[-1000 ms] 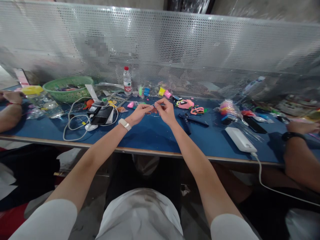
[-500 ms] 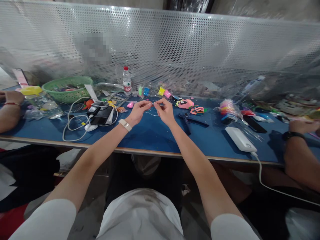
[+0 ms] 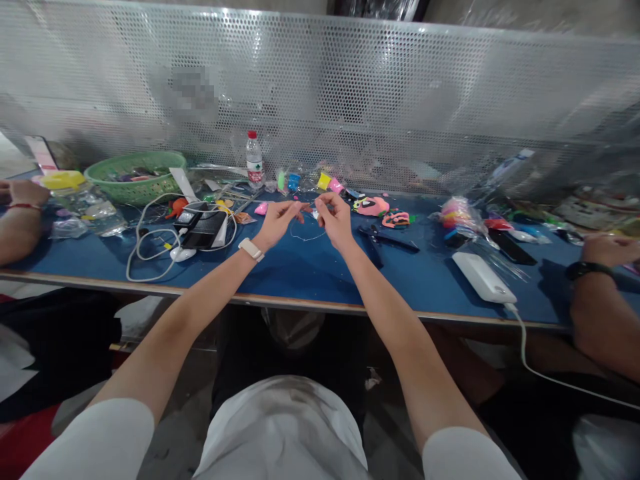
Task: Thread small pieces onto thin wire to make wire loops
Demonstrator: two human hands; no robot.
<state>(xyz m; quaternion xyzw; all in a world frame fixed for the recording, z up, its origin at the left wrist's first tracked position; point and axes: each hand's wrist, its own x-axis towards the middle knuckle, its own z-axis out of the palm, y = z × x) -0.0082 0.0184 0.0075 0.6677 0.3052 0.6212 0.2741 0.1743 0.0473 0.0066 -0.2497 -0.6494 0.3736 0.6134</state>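
Observation:
Above the middle of the blue table, my left hand (image 3: 277, 225) and my right hand (image 3: 336, 219) are held close together, fingertips pinched. A thin pale strand (image 3: 306, 239) hangs in a loose curve below and between them; whether it is thread or wire I cannot tell. Both hands seem to pinch this strand, though its ends are hidden by the fingers. Dark-handled pliers (image 3: 387, 241) lie right of my right hand. Behind them sit pink modelled clay pieces (image 3: 373, 206), and a pink lump (image 3: 261, 209) lies just beyond my left hand.
Left stand a green basket (image 3: 135, 179), a yellow-lidded jar (image 3: 83, 200) and a black device with white cables (image 3: 200, 227). A water bottle (image 3: 254, 163) stands by the perforated metal screen (image 3: 300, 87). A white power bank (image 3: 483, 277) lies right. Co-workers' arms rest at both sides.
My hands have moved slightly apart, the right one a little to the right. The strand's curve now shows more clearly below the fingers.

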